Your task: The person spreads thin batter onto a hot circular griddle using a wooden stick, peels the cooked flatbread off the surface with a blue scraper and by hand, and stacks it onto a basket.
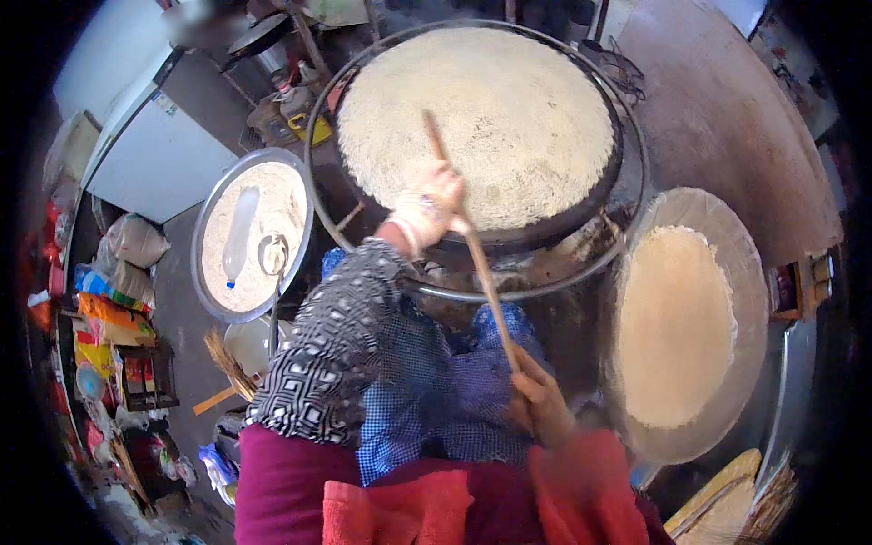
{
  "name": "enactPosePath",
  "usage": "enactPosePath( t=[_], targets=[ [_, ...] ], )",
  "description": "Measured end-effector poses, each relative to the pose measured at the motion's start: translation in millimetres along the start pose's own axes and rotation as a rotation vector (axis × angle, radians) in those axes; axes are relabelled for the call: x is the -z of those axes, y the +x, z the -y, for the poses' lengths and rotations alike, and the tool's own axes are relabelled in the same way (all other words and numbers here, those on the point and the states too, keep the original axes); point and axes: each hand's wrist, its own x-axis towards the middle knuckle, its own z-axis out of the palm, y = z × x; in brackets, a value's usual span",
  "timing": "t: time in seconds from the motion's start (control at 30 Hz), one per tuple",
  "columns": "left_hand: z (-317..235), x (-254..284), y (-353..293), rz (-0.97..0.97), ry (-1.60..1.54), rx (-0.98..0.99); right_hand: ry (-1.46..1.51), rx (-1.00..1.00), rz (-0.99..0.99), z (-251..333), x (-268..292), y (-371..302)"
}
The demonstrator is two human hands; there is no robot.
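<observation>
Wooden stick [486,277] slants from right grip [541,400] through left grip [431,204]

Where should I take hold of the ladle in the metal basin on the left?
Probably by its handle, from the person's side: it sticks out past the basin's near rim, while the ladle's bowl lies inside. The left hand is nearer, though it grips the wooden stick.
</observation>
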Motion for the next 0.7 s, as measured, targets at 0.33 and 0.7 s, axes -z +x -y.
enactPosePath(
  t=[0.33,0.7],
  targets=[
    [4,51,-162,-0.049,0.101,0.410,-0.978,0.503,-0.048,-36,-12,30],
    [-50,-35,122,0.175,0.038,-0.249,0.161,0.239,-0.400,-21,-14,1]
  ],
)
